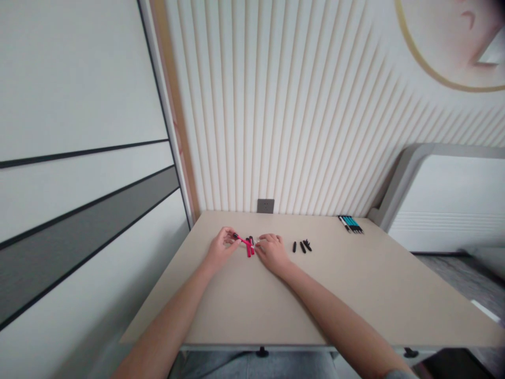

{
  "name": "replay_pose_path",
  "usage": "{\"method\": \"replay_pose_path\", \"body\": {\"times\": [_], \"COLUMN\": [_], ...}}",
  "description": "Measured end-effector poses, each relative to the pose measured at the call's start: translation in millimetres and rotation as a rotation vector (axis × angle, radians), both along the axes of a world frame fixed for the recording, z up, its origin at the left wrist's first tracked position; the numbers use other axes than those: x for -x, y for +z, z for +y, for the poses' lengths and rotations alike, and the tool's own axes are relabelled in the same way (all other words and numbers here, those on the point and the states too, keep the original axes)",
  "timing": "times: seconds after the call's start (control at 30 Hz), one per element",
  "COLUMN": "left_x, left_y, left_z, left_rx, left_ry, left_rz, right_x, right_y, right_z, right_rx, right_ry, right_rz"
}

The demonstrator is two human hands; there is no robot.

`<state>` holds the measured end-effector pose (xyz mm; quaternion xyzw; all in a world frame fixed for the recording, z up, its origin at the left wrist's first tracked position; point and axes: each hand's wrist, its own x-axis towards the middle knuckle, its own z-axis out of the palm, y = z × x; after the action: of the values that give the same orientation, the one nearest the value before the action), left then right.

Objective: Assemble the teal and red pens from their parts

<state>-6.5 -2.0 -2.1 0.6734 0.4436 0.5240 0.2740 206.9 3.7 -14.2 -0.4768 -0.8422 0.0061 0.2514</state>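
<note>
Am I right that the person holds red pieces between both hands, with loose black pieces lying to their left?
No: the loose black pieces lie to the right of the person's right hand, not the left, as the head view shows.

Nothing readable — any print on the red pens (248,248) is too small.

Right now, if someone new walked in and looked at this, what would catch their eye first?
The bright red pen parts between the left hand and the right hand stand out first, near the far side of the pale table. To their right lie small black pen parts, and at the far edge sits a row of teal-and-black pens.
</note>
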Motion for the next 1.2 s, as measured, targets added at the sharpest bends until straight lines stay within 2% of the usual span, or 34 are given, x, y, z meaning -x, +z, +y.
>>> {"method": "replay_pose_path", "body": {"times": [0.27,0.4,0.47,0.6,0.67,0.77,0.9,1.07,1.2], "left_x": [2,1,-1,-4,-5,-5,-5,-6,-4], "left_y": [-4.4,-6.7,-6.6,-4.4,-3.0,-1.4,-1.0,-1.7,-1.5], "left_z": [2,2,1,0,0,-2,-4,-3,-3], "left_rx": [0.016,0.027,0.032,0.054,0.049,0.035,0.033,0.039,0.047], "left_ry": [0.012,0.029,0.051,0.058,0.064,0.079,0.083,0.054,0.055], "left_rz": [0.073,0.138,0.182,0.258,0.269,0.258,0.251,0.263,0.268], "right_x": [0,-7,-9,-2,9,25,36,34,24], "right_y": [1.2,12.9,22.2,34.8,34.1,26.3,15.1,9.3,11.0], "right_z": [1,-12,-28,-66,-80,-87,-81,-79,-74], "right_rx": [0.076,0.018,-0.020,-0.062,-0.059,-0.041,-0.015,-0.013,-0.018], "right_ry": [0.000,0.021,0.143,0.674,0.791,0.825,0.844,0.818,0.758], "right_rz": [0.077,0.094,0.108,0.016,-0.041,-0.090,-0.078,-0.022,-0.001]}}
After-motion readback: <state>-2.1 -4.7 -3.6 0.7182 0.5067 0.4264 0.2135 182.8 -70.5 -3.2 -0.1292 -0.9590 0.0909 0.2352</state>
